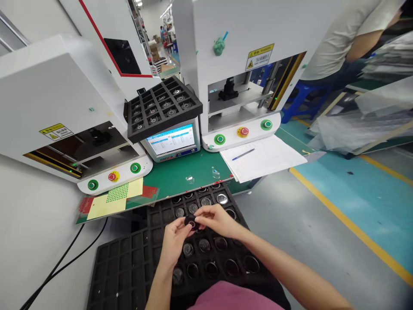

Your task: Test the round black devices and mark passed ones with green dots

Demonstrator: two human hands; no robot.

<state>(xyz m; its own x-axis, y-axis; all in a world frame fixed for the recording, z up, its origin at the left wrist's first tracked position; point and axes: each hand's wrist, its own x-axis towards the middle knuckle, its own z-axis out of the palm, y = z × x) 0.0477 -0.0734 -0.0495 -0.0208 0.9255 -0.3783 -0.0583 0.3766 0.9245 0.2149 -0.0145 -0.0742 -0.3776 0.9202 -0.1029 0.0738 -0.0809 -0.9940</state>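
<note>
Between both hands is a small round black part (191,222) with a pale ring on its face. My left hand (175,238) pinches it from the left side, thumb and fingers closed. My right hand (217,220) grips its right edge with thumb and fingertips. The part is held above a black foam tray (201,234), whose square pockets hold several round, glassy-faced pieces. Which exact kind of part this is I cannot tell.
Two white press machines (238,99) with green and red buttons stand on the green bench (174,172). A small monitor (172,140) carries a tilted black tray (164,107) of round parts. Papers (264,159) and a pen (243,154) lie right. A person (342,38) sits beyond.
</note>
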